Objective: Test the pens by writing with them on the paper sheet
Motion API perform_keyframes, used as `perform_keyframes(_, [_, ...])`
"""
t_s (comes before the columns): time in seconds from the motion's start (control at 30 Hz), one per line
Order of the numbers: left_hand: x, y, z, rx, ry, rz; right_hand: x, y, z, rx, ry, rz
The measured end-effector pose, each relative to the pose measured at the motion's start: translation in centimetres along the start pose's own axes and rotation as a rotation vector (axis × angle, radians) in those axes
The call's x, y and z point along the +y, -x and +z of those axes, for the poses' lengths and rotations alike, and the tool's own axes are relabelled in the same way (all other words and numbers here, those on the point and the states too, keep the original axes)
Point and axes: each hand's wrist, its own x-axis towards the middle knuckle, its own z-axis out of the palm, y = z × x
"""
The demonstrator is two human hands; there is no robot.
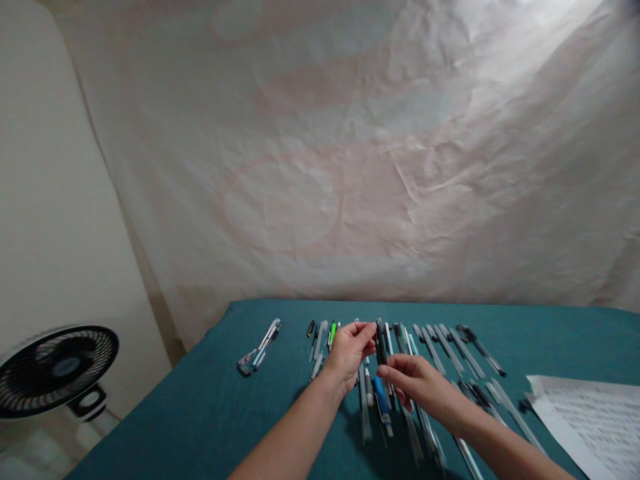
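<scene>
2 bare hands reach over a table covered in plain teal cloth (pixel 200 407) in the head view, near the middle of its visible width. The left hand (pixel 346 352) has its thumb and index fingertip drawn narrowly together at the far end of a slim black pen (pixel 381 343). The right hand (pixel 417 381) is loosely curled, its thumb tip just beside the near end of that pen; blur hides whether either hand grips it.

Below and around the hands, slim pens lie mostly lengthwise, pointing between the far and near edges. Among them, a bright green pen (pixel 333 334) lies just beyond the left wrist, and a blue pen with a pale tip (pixel 382 399) lies between the forearms. Beyond the right forearm, a row of clear, dark-gripped pens (pixel 451 350) slants toward the far edge, with a dark-capped clear pen (pixel 483 351) at its right end.

Near the far left corner lies a separate cluster of clear and pale blue pens (pixel 263 347). Toward the right side, white paper with blurred lines of writing (pixel 590 420) rests on the cloth. Outside the left edge stands a round black fan (pixel 65 368); behind the far edge hangs a crumpled pale sheet with faint pink shapes (pixel 320 133).
</scene>
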Motion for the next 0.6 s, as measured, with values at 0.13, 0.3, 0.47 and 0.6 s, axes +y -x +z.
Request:
perform_keyframes(0.13, [0.0,0.6,0.3,-0.074,0.007,-0.036,-0.2,0.1,-0.2,-0.002,-0.008,-0.018])
perform_keyframes(0.3, [0.2,1.3,0.4,-0.288,-0.161,-0.044,-0.3,-0.1,-0.3,0.023,0.009,-0.023])
perform_keyframes(0.47, [2.6,-1.2,-2.8,-0.122,-0.463,0.043,0.3,-0.3,-0.4,-0.002,0.039,-0.013])
perform_keyframes(0.6, [5.1,-4.3,-9.3,0.031,-0.597,-0.009,0.9,-0.5,-0.8,0.004,0.062,-0.005])
